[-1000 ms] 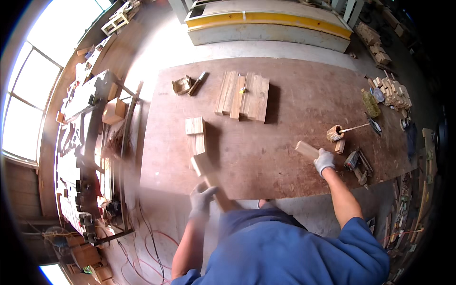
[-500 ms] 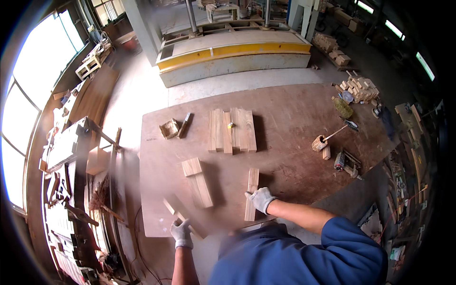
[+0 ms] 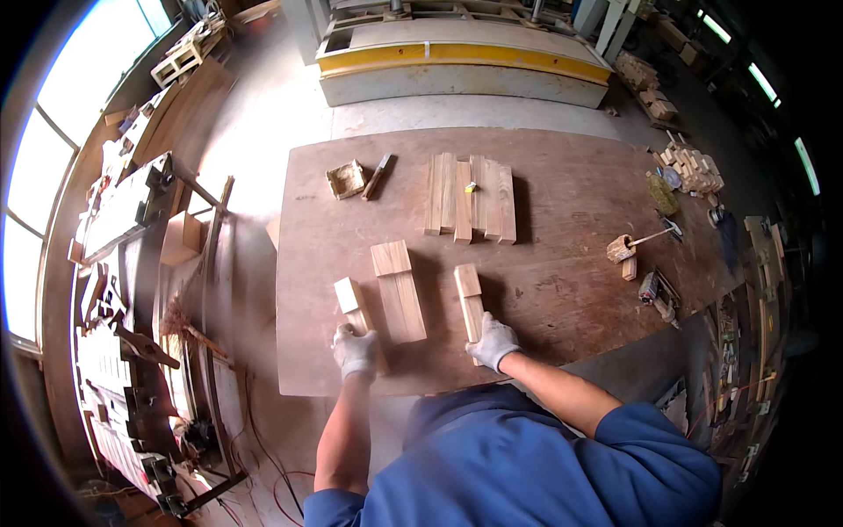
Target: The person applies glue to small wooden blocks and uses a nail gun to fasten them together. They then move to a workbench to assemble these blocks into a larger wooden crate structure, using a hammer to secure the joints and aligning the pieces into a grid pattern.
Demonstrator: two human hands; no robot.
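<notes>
My left hand (image 3: 356,351), in a pale work glove, is closed round the near part of a narrow wooden piece (image 3: 353,303) at the table's front left. My right hand (image 3: 495,342), gloved too, grips the near end of another narrow wooden piece (image 3: 471,303). A shorter block shows at the far end of each. Between the hands lies a wider wooden piece (image 3: 404,299), stepped at its far end. Beyond it, a row of wooden strips (image 3: 443,198) lies side by side, with a small yellow-and-white object (image 3: 471,187) on top.
The brown table (image 3: 562,307) carries a shallow tray (image 3: 346,180) and a brush (image 3: 378,176) at far left. On its right are a pot with a stick (image 3: 620,249), a pneumatic tool (image 3: 657,294) and a pile of small blocks (image 3: 694,167). A yellow-edged press (image 3: 465,57) stands beyond.
The left-hand piece was tilted and now lies nearly in line with the others. My right hand has slid toward the near end of its piece, where a short block now shows. The view has shifted.
</notes>
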